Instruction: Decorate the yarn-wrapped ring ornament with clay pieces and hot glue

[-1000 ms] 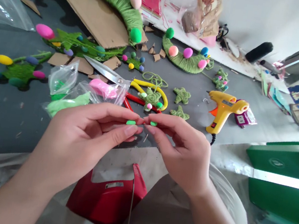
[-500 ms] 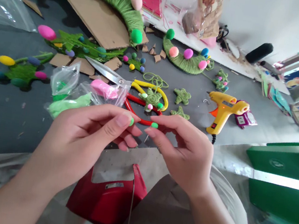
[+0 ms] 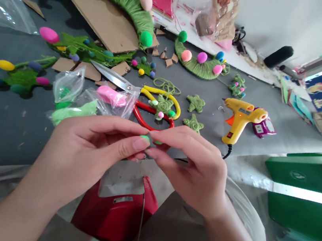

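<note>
My left hand (image 3: pixel 98 143) pinches a small piece of bright green clay (image 3: pixel 145 138) between thumb and fingers. Thumb and index finger of my right hand (image 3: pixel 190 164) close around another bit of green clay (image 3: pixel 158 142), partly hidden by the fingers. The fingertips of both hands meet over the table's front edge. Just beyond them lie large scissors (image 3: pixel 142 112) with yellow and red handles, a yarn star (image 3: pixel 163 105) with small coloured balls resting on them. Clear bags with pink clay (image 3: pixel 112 96) and light green clay (image 3: pixel 75 113) sit behind my left hand.
A yellow glue gun (image 3: pixel 238 117) stands at the right, its black cord over the edge. Two plain yarn stars (image 3: pixel 195 103) lie near the centre. Decorated green wreath pieces (image 3: pixel 200 67) and cardboard (image 3: pixel 103 20) are farther back. Green bins (image 3: pixel 300 170) are at right.
My hands have come together, the right moving left until the fingertips meet. The green bits are now more covered by the fingers. At the far right, a blue printed box shows more fully.
</note>
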Available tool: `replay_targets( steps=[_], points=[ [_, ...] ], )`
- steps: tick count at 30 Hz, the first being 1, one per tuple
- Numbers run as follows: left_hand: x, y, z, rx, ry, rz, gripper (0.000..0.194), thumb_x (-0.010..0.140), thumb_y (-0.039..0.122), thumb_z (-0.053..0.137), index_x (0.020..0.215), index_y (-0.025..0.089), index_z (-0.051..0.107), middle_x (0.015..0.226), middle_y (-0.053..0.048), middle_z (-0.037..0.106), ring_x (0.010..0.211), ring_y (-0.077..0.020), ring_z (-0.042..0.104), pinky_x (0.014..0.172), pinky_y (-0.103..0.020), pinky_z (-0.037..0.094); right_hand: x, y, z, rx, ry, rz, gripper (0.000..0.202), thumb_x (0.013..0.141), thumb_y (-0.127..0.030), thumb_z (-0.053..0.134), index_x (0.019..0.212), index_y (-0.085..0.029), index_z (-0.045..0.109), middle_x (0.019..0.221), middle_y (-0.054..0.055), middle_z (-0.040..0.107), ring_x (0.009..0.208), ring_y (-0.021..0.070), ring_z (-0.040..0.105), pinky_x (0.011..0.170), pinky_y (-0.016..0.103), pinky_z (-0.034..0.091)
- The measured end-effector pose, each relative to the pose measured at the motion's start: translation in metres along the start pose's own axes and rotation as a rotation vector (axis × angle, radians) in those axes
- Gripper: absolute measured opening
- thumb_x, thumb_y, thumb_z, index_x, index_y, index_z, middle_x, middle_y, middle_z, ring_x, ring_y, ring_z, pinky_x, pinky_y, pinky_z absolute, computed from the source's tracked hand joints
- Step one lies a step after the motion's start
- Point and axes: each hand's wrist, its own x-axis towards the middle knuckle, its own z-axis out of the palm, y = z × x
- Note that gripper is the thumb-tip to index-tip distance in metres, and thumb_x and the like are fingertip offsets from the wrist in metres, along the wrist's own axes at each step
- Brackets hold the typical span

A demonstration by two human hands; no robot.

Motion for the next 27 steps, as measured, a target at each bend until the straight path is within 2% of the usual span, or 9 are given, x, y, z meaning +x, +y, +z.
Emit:
replay_targets(
  steps=[5, 9, 14, 18, 21, 23, 27],
  points=[
    [-0.0018, 0.0049, 0.0055, 0.022, -0.001, -0.044, 0.007, 0.086, 0.037, 0.087, 0.093, 0.036, 0.088, 0.079, 0.004, 0.083, 0.067, -0.0149, 0.079, 0.067, -0.018, 0.067, 0.0004, -0.0028, 0.0015, -0.051, 0.029, 0.031, 0.021, 0.091, -0.016, 0.081, 0.111, -0.022, 0.076, 0.101, 0.001, 0.082, 0.09, 0.0132, 0.074, 0.087, 0.028, 0.063],
    [-0.0025, 0.0071, 0.007, 0.041, -0.04, -0.046, 0.012, 0.085, 0.032, 0.088, 0.097, 0.036, 0.088, 0.082, 0.006, 0.084, 0.074, -0.0138, 0.079, 0.07, -0.014, 0.065, 0.0016, -0.0047, 0.0009, -0.079, 0.021, 0.051, 0.011, 0.095, -0.016, 0.077, 0.103, -0.023, 0.075, 0.093, 0.001, 0.082, 0.086, 0.0139, 0.075, 0.084, 0.029, 0.063],
    [-0.0024, 0.0105, 0.0073, 0.026, -0.046, -0.049, 0.007, 0.089, 0.029, 0.084, 0.094, 0.03, 0.088, 0.079, 0.005, 0.083, 0.071, -0.0131, 0.078, 0.068, -0.014, 0.065, 0.0009, -0.0045, -0.0005, -0.091, 0.016, 0.058, 0.008, 0.095, -0.015, 0.076, 0.101, -0.021, 0.075, 0.094, 0.002, 0.081, 0.085, 0.0139, 0.074, 0.084, 0.029, 0.063],
    [-0.0007, 0.0105, 0.0084, -0.011, -0.073, -0.057, 0.013, 0.081, 0.021, 0.088, 0.089, 0.031, 0.087, 0.082, 0.006, 0.083, 0.074, -0.0131, 0.079, 0.067, -0.012, 0.063, -0.0002, -0.0025, 0.0001, -0.082, -0.004, 0.043, 0.007, 0.096, -0.016, 0.075, 0.102, -0.019, 0.075, 0.095, 0.004, 0.079, 0.086, 0.0137, 0.074, 0.083, 0.028, 0.063],
    [0.0003, 0.0086, 0.0093, -0.017, -0.05, -0.038, 0.018, 0.079, 0.018, 0.09, 0.087, 0.034, 0.086, 0.082, 0.008, 0.083, 0.071, -0.011, 0.077, 0.066, -0.01, 0.062, -0.0006, -0.0013, 0.0007, -0.093, -0.01, 0.027, 0.008, 0.096, -0.015, 0.074, 0.102, -0.019, 0.075, 0.095, 0.004, 0.079, 0.086, 0.014, 0.073, 0.083, 0.028, 0.063],
    [0.0004, 0.0069, 0.0085, 0.016, -0.014, -0.029, 0.017, 0.08, 0.024, 0.09, 0.093, 0.034, 0.086, 0.089, 0.006, 0.084, 0.073, -0.0127, 0.078, 0.067, -0.014, 0.064, -0.0005, -0.001, 0.0004, -0.114, -0.003, 0.033, 0.008, 0.096, -0.016, 0.074, 0.102, -0.021, 0.075, 0.095, 0.004, 0.079, 0.087, 0.0149, 0.074, 0.084, 0.03, 0.064],
    [0.0003, 0.0033, 0.0037, 0.137, 0.001, 0.011, 0.021, 0.086, 0.036, 0.087, 0.108, 0.033, 0.086, 0.112, 0.0, 0.083, 0.092, -0.018, 0.079, 0.077, -0.021, 0.067, -0.0003, -0.0007, -0.0014, -0.141, 0.0, 0.046, 0.01, 0.096, -0.014, 0.073, 0.103, -0.021, 0.075, 0.099, 0.004, 0.08, 0.089, 0.0151, 0.074, 0.085, 0.03, 0.063]
  ],
)
